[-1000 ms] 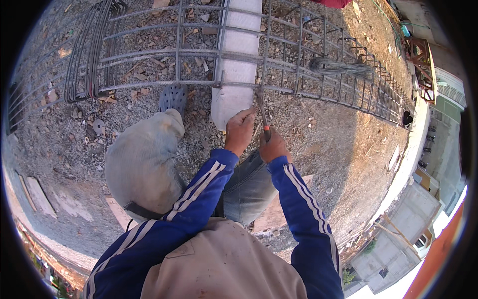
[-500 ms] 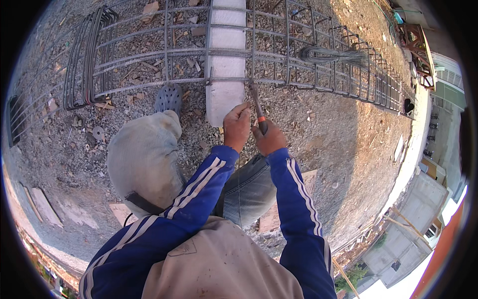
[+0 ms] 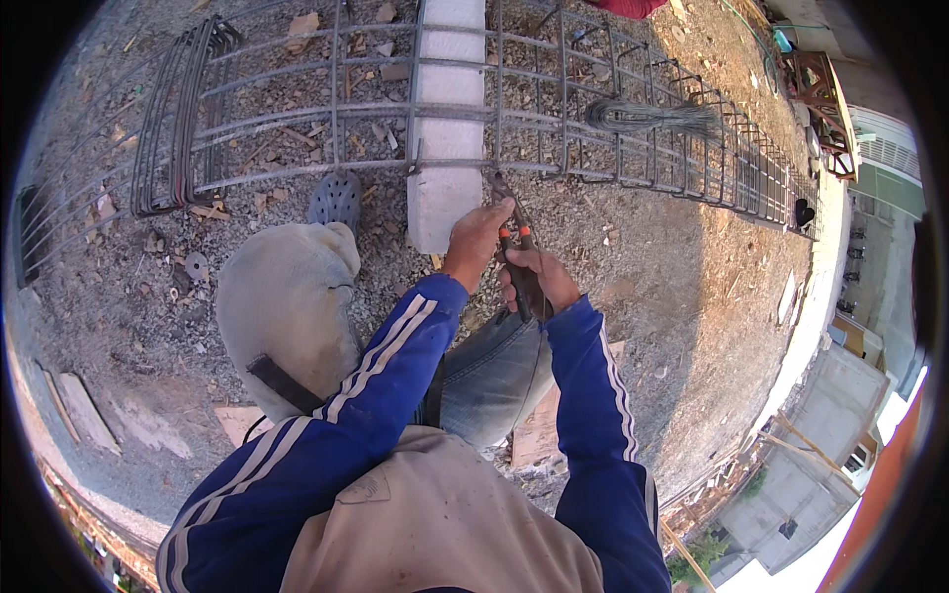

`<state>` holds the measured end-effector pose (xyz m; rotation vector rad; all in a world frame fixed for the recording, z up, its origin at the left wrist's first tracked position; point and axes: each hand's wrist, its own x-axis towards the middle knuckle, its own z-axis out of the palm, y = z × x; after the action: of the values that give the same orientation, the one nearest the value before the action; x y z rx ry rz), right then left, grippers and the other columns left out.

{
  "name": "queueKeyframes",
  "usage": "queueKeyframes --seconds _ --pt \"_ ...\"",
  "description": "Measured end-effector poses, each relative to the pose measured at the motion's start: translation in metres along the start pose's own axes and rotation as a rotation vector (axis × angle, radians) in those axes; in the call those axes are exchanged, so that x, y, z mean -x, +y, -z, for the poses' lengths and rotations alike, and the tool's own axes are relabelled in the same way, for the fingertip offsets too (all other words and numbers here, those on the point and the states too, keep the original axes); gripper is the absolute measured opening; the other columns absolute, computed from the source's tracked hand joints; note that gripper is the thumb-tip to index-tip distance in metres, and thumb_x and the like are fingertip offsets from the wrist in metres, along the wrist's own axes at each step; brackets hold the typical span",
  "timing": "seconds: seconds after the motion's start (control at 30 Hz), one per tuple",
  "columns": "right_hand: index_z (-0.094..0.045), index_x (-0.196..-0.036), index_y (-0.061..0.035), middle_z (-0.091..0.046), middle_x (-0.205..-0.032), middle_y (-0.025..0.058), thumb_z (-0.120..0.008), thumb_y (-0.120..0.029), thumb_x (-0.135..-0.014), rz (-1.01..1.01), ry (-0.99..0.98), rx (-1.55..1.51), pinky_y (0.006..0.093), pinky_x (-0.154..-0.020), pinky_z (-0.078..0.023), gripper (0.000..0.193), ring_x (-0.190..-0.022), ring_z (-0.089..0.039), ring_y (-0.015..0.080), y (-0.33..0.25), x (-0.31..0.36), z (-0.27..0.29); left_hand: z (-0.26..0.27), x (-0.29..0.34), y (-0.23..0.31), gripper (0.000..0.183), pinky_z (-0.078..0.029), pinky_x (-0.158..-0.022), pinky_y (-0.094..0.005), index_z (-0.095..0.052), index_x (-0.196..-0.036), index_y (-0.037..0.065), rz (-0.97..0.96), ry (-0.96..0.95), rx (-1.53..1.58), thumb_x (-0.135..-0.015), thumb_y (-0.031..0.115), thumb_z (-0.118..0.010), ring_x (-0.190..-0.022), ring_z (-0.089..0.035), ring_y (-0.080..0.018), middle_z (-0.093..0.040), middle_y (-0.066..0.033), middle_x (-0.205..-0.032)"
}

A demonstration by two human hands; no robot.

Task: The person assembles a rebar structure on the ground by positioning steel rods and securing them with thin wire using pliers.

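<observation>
My right hand (image 3: 542, 277) is wrapped round the dark handles of a pair of pincers (image 3: 516, 235) with orange bands; the handles are spread apart. The jaws reach up to the near lengthwise bar of a rebar cage (image 3: 381, 166), where an upright stirrup bar meets it. Close beside the jaws, my left hand (image 3: 476, 243) is closed, fingertips together; what they pinch is too small to make out. A long white block (image 3: 445, 203) passes under the cage just left of the jaws.
A bundle of tie wire (image 3: 652, 117) lies on the cage at right. Several stacked stirrups (image 3: 178, 119) hang at left. Gravel and wood scraps cover the ground round my grey clog (image 3: 334, 200). Red cloth (image 3: 628, 6) shows at the top edge.
The pincers' handles have spread apart in my right hand. My left hand has shifted slightly right, nearer the jaws. Red cloth has come into view at the top.
</observation>
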<state>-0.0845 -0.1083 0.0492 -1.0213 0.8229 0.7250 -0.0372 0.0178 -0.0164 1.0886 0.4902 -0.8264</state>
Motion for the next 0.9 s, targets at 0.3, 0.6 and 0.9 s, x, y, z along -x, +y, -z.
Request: queueKeyframes --seconds 0.3,0.6,0.9 --pt "-0.053 -0.113 -0.0008 -0.064 -0.087 0.0169 -0.051 -0.045 -0.086 0.128 0.205 -0.091 0.0397 -0.063 -0.054 0.052 -0.073 -0.065 0.0292 0.022 0.025 -0.011 -0.029 -0.024 -0.008 0.038 -0.045 -0.046 -0.0313 -0.054 -0.071 0.005 0.112 -0.010 0.121 -0.091 0.037 -0.059 -0.050 -0.056 -0.0167 -0.052 -0.0039 -0.059" --pt "-0.047 -0.120 -0.0040 -0.064 -0.099 0.0256 -0.066 -0.025 -0.076 0.374 0.845 0.945 0.0506 -0.081 -0.047 0.053 -0.092 -0.061 0.0439 0.093 -0.057 -0.004 -0.027 -0.028 -0.032 0.044 -0.047 -0.061 -0.0350 -0.057 -0.086 -0.002 -0.031 0.155 -0.394 -0.089 0.042 -0.061 -0.067 -0.059 -0.0218 -0.059 -0.0122 -0.074" --pt "-0.051 -0.123 -0.0043 -0.067 -0.097 0.0168 -0.061 -0.028 -0.086 0.319 0.795 0.916 0.0407 -0.075 -0.050 0.046 -0.089 -0.066 0.0314 0.126 -0.067 0.032 -0.046 0.040 -0.032 0.070 -0.038 -0.098 -0.0414 -0.031 -0.134 -0.009 -0.619 0.168 -0.619 -0.089 0.037 -0.060 -0.116 -0.047 -0.0357 -0.045 -0.0270 -0.126"
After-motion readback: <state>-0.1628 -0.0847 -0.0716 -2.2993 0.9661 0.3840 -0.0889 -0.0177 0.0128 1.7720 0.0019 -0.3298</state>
